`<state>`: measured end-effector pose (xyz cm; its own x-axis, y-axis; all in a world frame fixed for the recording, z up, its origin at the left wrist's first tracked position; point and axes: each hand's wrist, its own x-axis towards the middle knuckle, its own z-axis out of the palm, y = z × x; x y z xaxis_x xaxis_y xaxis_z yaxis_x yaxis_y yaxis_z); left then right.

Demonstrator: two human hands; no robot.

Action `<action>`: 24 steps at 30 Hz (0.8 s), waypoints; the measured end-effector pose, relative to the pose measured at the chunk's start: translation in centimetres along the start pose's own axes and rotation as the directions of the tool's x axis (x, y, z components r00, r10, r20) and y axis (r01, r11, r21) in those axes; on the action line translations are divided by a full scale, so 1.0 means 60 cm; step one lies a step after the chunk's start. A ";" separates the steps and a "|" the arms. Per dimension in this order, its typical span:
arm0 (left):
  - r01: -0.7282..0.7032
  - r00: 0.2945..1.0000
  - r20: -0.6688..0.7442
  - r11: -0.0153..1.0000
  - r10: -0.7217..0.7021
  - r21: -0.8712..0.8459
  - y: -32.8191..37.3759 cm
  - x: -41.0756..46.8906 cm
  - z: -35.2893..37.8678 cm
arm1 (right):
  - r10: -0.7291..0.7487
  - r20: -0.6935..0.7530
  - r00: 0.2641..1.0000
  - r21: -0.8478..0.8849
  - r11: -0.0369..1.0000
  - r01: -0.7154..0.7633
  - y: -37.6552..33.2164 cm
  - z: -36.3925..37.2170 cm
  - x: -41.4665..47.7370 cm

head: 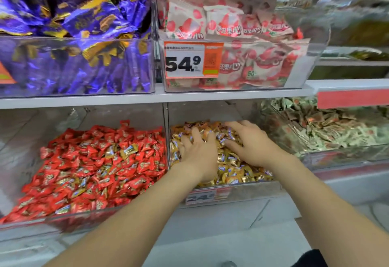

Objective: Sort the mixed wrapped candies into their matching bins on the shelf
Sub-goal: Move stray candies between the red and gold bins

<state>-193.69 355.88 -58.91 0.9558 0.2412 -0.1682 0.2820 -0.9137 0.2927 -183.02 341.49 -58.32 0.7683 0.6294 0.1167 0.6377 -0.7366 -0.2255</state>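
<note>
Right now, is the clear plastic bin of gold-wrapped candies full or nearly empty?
Well filled: gold-wrapped candies heap across the clear plastic bin; the left hand and right hand rest on them.

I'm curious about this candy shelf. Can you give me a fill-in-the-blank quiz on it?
1. The left hand and right hand rest on candies wrapped in ___.
2. The red candies lie to the ___ of the hands.
3. The purple candies sit directly ___ the red ones.
4. The price tag on the pink packets reads ___.
Missing words: gold; left; above; 54.9
</note>
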 end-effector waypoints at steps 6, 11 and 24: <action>-0.432 0.834 -0.387 0.902 0.393 -0.016 -0.087 -0.076 -0.065 | -0.067 -0.167 0.984 0.368 0.922 0.125 -0.133 -0.044 -0.035; -0.391 0.830 -0.458 0.918 0.319 -0.069 -0.217 -0.152 -0.123 | -0.246 -0.149 0.958 0.390 0.875 0.285 -0.263 -0.030 -0.055; 0.130 0.946 -0.301 0.991 -0.118 0.017 -0.546 -0.062 -0.123 | -0.374 0.184 0.909 -0.079 0.916 0.393 -0.411 0.102 0.093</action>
<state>-205.87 387.29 -60.95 0.8961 0.4347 0.0892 0.4020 -0.8803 0.2521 -194.79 364.67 -58.00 0.4493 0.8933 0.0126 0.8907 -0.4468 -0.0840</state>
